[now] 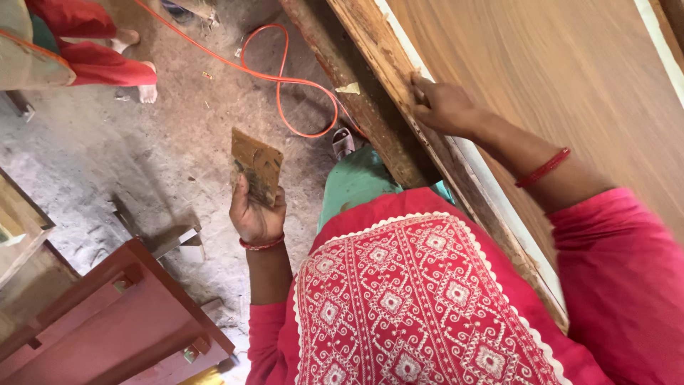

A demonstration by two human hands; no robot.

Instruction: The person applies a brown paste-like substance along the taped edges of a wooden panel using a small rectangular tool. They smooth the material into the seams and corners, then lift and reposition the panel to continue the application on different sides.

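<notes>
- The sandpaper piece (256, 165) is a small, roughly square sheet, brown and worn, with darker scuffed patches across its face and one corner tipped upward; it stands out over the grey dusty floor (142, 157), held up just left of the person's body.
- The wooden board (570, 78) is a broad, smooth, reddish-brown panel with fine curved grain, running diagonally across the upper right; its near edge is a paler, rougher strip with a thin white line beside it.
- The left hand (255, 214) is raised with the palm toward the camera, forearm upright, a red bangle at the wrist; the fingers are curled and the thumb pinches the lower part of the sandpaper piece.
- The right hand (443, 105) reaches forward with the arm nearly straight (red bangle partway up the forearm), fingers pressed together and bent over the board's near edge, fingertips on the rim.
- Below the board's edge runs a darker wooden rail (356, 93), close against the person's green trouser leg.
- An orange cable (285, 78) loops across the floor, just beyond the sandpaper.
- A red wooden frame (121, 314) stands at the lower left, well apart from the left hand, with bare floor between.
- Another person's bare feet and red clothing (107, 50) sit at the upper left, far from both hands.
</notes>
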